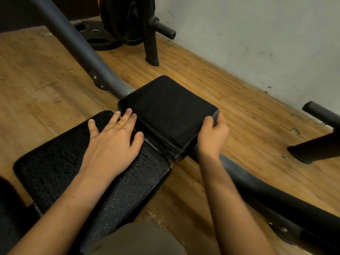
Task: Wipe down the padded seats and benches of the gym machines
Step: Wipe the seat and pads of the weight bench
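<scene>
The left hand [112, 138] lies flat on the long pad [60, 162], fingers spread and straight, the fingertips reaching the gap before the small pad [165, 111]. The right hand [211, 134] is curled around a sliver of grey, most likely the cloth [215, 116], pressed against the right edge of the small pad. The two hands are well apart, one on each cushion.

Both pads glisten with fine droplets (spray or leftover moisture, by the look of it), and that is the main risk. The bracing palm could slide on the wet vinyl if weight shifts onto it. A wipe that only follows the side edge would leave the beaded top surface streaked. The stitched seam at the near corner of the small pad looks worn, so a hard drag there could snag the cloth or lift the stitching. Moisture pushed into the gap between the pads would sit on the metal frame [79, 46] underneath.

Nearly all of the cloth is buried in the fist, so its size and condition cannot be judged. The far side faces of both pads are out of sight, and the near end of the long pad is covered by the forearm and a knee.
</scene>
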Demonstrator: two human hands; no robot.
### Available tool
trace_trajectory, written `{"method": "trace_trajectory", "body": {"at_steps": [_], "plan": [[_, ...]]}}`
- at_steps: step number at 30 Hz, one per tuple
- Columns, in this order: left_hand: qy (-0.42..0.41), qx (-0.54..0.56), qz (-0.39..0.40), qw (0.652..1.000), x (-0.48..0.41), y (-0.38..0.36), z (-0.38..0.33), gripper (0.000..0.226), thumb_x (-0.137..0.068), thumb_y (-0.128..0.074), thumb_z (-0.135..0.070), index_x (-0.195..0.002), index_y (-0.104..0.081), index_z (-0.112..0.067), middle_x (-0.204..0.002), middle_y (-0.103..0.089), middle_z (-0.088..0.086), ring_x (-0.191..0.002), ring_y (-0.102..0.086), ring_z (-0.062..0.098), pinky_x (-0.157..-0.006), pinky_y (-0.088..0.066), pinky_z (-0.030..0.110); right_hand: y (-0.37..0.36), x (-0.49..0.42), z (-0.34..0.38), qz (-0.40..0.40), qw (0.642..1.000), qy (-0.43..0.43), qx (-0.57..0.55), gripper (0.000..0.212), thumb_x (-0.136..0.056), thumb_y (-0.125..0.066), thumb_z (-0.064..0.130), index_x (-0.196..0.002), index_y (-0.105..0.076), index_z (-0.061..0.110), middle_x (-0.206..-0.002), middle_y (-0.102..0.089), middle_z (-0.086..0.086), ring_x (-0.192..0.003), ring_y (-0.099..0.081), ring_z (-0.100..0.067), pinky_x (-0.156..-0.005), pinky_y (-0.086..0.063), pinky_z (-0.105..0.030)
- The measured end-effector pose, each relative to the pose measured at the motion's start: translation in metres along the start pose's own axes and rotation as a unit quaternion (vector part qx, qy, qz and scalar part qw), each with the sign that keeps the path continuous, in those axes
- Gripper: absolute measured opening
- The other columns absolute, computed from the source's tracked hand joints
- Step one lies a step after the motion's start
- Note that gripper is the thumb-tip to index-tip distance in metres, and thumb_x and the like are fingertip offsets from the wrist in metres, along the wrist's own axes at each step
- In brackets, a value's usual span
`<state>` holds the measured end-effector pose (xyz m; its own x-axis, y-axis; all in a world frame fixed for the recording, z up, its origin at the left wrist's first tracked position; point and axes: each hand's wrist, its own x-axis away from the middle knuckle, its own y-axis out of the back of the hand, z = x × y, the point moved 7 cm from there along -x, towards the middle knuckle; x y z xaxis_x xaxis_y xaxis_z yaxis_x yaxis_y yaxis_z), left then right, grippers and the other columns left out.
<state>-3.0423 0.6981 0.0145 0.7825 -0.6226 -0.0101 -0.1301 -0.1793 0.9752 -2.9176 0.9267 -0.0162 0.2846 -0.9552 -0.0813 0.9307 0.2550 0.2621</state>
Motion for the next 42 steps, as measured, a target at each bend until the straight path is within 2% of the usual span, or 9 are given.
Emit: {"method": "trace_trajectory", "body": {"at_steps": [4,7,10,14,18,22,26,32,42], "plan": [[0.004,0.005,0.002,1.0,-0.001,0.0,0.001,0.06,-0.102,-0.028,-0.051,-0.156,-0.024,-0.027,-0.165,-0.011,-0.012,-0.152,-0.009,0.01,-0.115,-0.008,0.066,0.007,-0.052,0.004,-0.037,0.999,-0.038,0.007,0.028,-0.097,-0.044,0.012,-0.112,-0.06,-0.005,-0.071,-0.06,-0.011,-0.062,-0.038,-0.019,-0.061,-0.031,-0.037],[0.006,0.008,0.001,1.0,0.0,0.0,0.001,0.06,-0.102,-0.028,-0.052,-0.156,-0.025,-0.027,-0.165,-0.012,-0.012,-0.152,-0.009,0.01,-0.116,-0.008,0.066,0.005,-0.016,0.009,-0.02,1.0,-0.001,0.022,0.015,-0.092,-0.045,0.016,-0.089,-0.057,0.008,-0.073,-0.052,-0.004,-0.064,-0.044,-0.018,-0.062,-0.038,-0.038],[0.004,0.006,0.001,1.0,0.0,0.0,0.002,0.06,-0.102,-0.028,-0.052,-0.156,-0.025,-0.027,-0.165,-0.013,-0.012,-0.152,-0.009,0.01,-0.116,-0.008,0.066,0.001,0.054,0.006,0.055,0.998,0.022,0.023,0.036,-0.093,-0.047,0.029,-0.121,-0.059,0.011,-0.119,-0.062,-0.003,-0.108,-0.058,-0.021,-0.092,-0.043,-0.032],[0.005,0.018,-0.001,1.0,0.0,0.0,0.002,0.06,-0.102,-0.029,-0.051,-0.156,-0.026,-0.026,-0.165,-0.013,-0.011,-0.152,-0.007,0.009,-0.116,-0.006,0.065,0.005,0.106,0.009,0.087,0.996,0.012,0.018,0.052,-0.099,-0.057,0.017,-0.149,-0.043,0.015,-0.158,-0.031,0.009,-0.146,-0.024,0.001,-0.116,-0.018,-0.01],[0.002,0.042,-0.009,0.999,0.008,0.007,0.003,0.061,-0.102,-0.032,-0.049,-0.156,-0.025,-0.023,-0.165,-0.016,-0.008,-0.152,-0.005,0.011,-0.121,-0.01,0.056,0.017,0.063,0.025,0.079,0.996,0.036,0.036,0.054,-0.1,-0.056,0.021,-0.151,-0.038,0.017,-0.156,-0.039,0.005,-0.143,-0.035,-0.005,-0.119,-0.033,-0.037],[-0.001,0.045,-0.015,0.999,0.027,0.01,0.019,0.063,-0.101,-0.024,-0.051,-0.157,-0.023,-0.022,-0.164,-0.016,-0.007,-0.152,-0.007,0.01,-0.123,-0.007,0.037,-0.002,-0.018,0.066,0.132,0.984,0.102,0.057,0.05,-0.096,-0.059,0.032,-0.144,-0.049,0.023,-0.142,-0.055,0.01,-0.128,-0.051,-0.004,-0.109,-0.045,-0.037],[0.012,0.051,-0.023,0.998,0.039,0.012,0.027,0.068,-0.095,-0.019,-0.053,-0.155,-0.031,-0.023,-0.163,-0.021,-0.007,-0.151,-0.012,0.009,-0.122,-0.007,0.033,-0.083,-0.077,0.095,0.282,0.946,0.127,0.096,0.037,-0.095,-0.064,0.03,-0.13,-0.066,0.023,-0.111,-0.068,0.017,-0.098,-0.061,0.011,-0.091,-0.049,-0.017],[0.016,0.02,-0.027,0.999,0.029,0.007,0.024,0.065,-0.096,-0.022,-0.051,-0.151,-0.041,-0.021,-0.159,-0.033,-0.004,-0.149,-0.024,0.015,-0.12,-0.021,0.046,-0.183,-0.11,0.118,0.422,0.851,0.191,0.247,0.04,-0.095,-0.065,0.031,-0.134,-0.06,0.026,-0.104,-0.062,0.007,-0.079,-0.057,-0.005,-0.063,-0.046,-0.02],[0.002,-0.004,-0.054,0.999,0.024,-0.001,0.024,0.057,-0.092,-0.038,-0.047,-0.136,-0.061,-0.018,-0.147,-0.052,-0.001,-0.139,-0.044,0.019,-0.107,-0.042,0.052,-0.24,-0.116,0.09,0.64,0.735,0.055,0.218,0.03,-0.095,-0.059,0.01,-0.124,-0.064,0.009,-0.122,-0.07,-0.009,-0.116,-0.065,-0.022,-0.097,-0.051,-0.031]]}}
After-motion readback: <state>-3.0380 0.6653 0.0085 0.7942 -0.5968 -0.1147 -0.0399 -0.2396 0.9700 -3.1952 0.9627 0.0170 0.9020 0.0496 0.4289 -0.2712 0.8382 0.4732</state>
